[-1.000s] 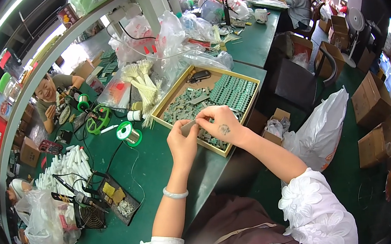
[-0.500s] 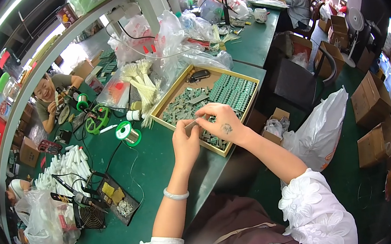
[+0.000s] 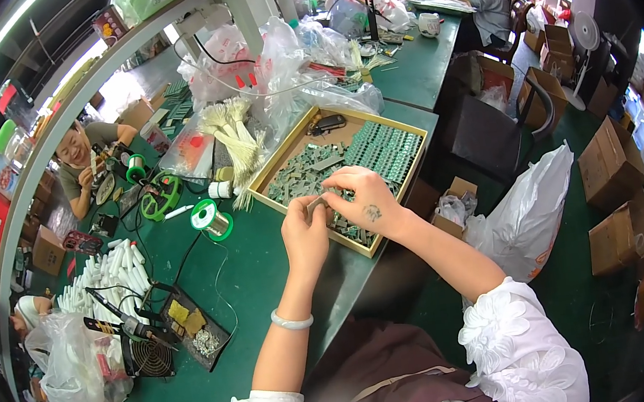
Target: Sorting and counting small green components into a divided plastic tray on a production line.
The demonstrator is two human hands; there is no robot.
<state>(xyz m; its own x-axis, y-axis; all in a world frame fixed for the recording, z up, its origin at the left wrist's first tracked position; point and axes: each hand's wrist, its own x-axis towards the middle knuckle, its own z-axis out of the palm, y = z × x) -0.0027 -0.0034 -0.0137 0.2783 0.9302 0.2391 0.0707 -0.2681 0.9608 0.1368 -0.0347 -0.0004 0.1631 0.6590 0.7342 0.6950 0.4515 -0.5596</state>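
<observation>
My left hand [image 3: 304, 233] and my right hand [image 3: 363, 201] meet over the near edge of a shallow yellow-rimmed tray [image 3: 283, 150]. Both are closed, thumbs and fingertips pinching one small grey-green circuit board piece [image 3: 318, 202], which the fingers mostly cover. Inside the tray, loose board pieces [image 3: 300, 176] lie heaped at the left and under my hands. Green boards [image 3: 383, 151] are set in tight rows at the right. A small black object [image 3: 327, 124] rests in the tray's far corner.
Left of the tray stand a solder wire spool [image 3: 212, 222], a green reel [image 3: 161, 197] and bundled pale wires [image 3: 233, 143]. A soldering iron [image 3: 143, 326], sponge tray [image 3: 194, 328] and white tubes [image 3: 110, 278] lie further left. A co-worker [image 3: 90, 159] sits across the bench.
My fingertips have shifted slightly around the board piece, the left fingers closing further over it. The tray and the things around it stay put.
</observation>
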